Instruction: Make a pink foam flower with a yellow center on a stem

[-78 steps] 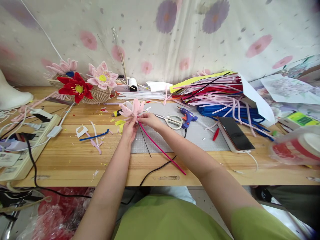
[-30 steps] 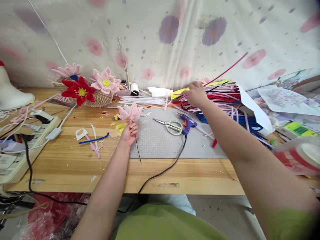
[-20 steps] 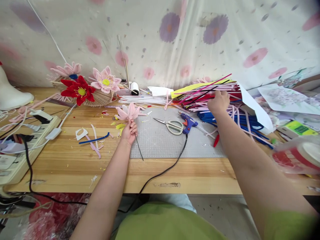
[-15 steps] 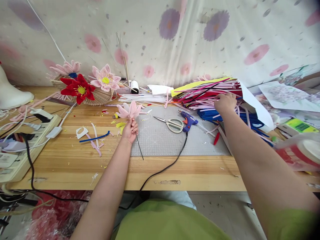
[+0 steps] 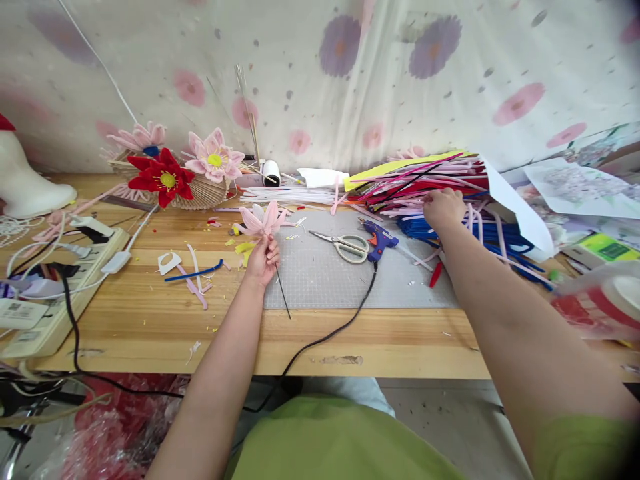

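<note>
Desk [image 5: 130, 300], pink flower [image 5: 261, 221], stem [image 5: 283, 291] slanting down-right

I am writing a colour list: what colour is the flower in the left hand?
The flower is mostly pale pink; see the head view.

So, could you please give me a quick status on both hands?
Left hand holding pink flower, dark stem below. Right hand at pipe cleaners, grip unclear. Scissors, glue gun between hands.

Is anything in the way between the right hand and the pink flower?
Yes, low down: the glue gun and scissors lie on the mat between the right hand, at the fuzzy sticks, and the pink flower in the left hand. Nothing tall shows there, so reaching over seems possible.
</note>
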Tool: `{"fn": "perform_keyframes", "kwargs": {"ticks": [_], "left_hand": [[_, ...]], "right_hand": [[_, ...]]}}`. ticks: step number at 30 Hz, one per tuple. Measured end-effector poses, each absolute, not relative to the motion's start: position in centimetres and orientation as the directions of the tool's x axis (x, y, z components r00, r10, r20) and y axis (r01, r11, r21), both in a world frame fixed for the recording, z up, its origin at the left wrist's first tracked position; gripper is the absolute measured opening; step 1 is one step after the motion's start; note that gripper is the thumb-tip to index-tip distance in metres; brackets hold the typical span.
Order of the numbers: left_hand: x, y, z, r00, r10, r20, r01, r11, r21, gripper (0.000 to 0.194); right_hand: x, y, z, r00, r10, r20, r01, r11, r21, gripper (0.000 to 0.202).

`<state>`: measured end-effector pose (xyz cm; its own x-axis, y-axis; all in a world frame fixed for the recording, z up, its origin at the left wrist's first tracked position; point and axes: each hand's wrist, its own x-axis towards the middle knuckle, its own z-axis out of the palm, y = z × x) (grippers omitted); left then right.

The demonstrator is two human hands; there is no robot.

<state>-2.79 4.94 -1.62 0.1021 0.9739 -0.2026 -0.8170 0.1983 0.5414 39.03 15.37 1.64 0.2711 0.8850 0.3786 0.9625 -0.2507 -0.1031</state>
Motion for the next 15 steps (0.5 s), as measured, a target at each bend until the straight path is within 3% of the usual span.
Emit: {"fn": "perform_keyframes", "kwargs": {"ticks": [5, 9, 15], "left_hand": [[-1.6, 4.4, -1.3, 0.073, 0.973, -0.219, -0.727, 0.202, 0.656, 0.017], [-1.3, 4.3, -1.4, 0.074, 0.976, -0.204, -0.705, 0.196, 0.682, 0.011], [-1.8, 4.5, -1.8, 0.083, 0.982, -0.167, -0.714, 0.176, 0.678, 0.017]], "right_hand": [[36.7, 14.3, 3.0, 0.202, 0.835, 0.513, 0.979, -0.153, -0.136, 0.031], [32.8, 13.3, 5.1, -0.084, 0.795, 0.6, 0.995, 0.095, 0.014, 0.034], [24.3, 10.5, 6.2, -0.541, 0.714, 0.444, 0.831, 0.535, 0.152, 0.037]]}}
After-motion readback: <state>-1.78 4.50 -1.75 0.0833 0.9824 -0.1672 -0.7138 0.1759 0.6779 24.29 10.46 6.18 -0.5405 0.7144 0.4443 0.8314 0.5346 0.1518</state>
